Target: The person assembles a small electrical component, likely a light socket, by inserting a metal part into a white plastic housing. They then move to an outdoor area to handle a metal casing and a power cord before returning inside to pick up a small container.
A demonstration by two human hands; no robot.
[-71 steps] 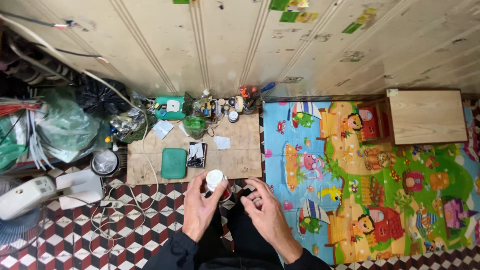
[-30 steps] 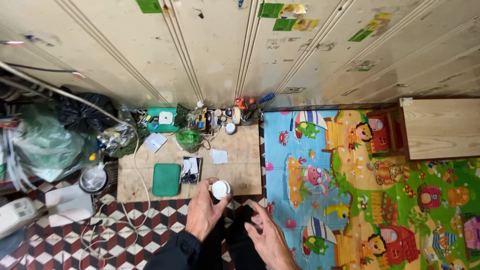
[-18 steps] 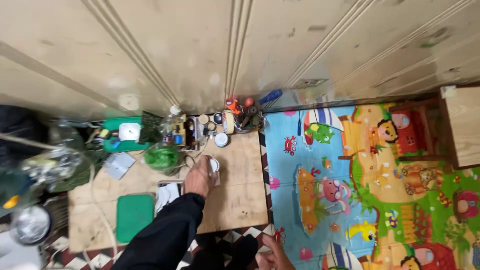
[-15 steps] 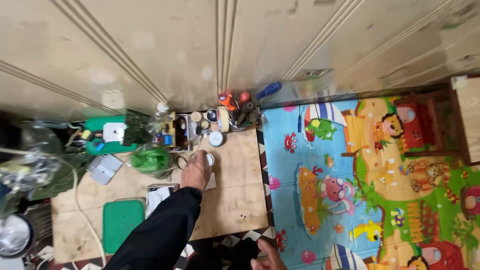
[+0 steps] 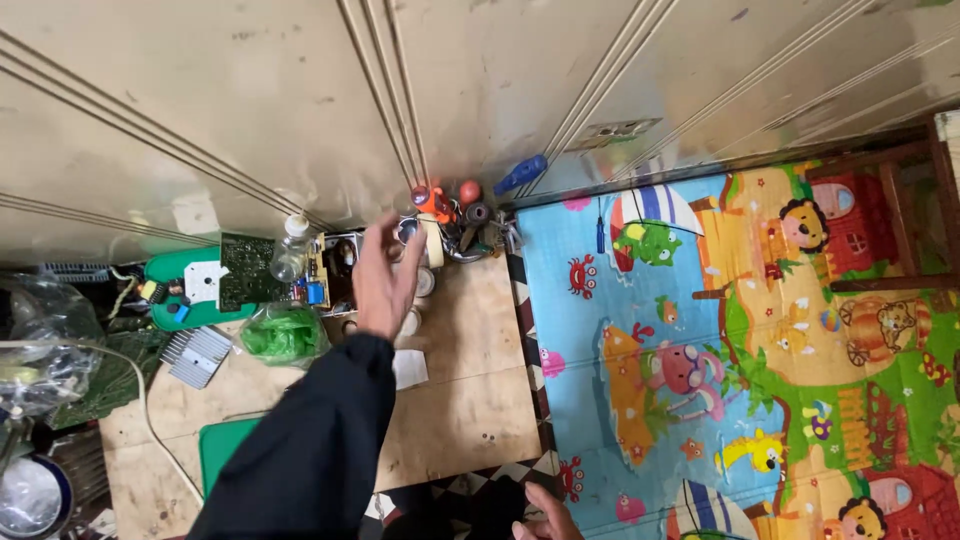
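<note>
From the head camera, the left hand in its dark sleeve reaches out over the pale plywood board, fingers spread and gripping nothing, above small round white containers that stand beside a clear plastic bottle and a crumpled green bag. Just beyond, against the metal wall, sits a cluster of tools with red and blue handles. The right hand shows only partly at the bottom edge over the checkered floor; it looks loosely open, though I cannot tell for sure.
</note>
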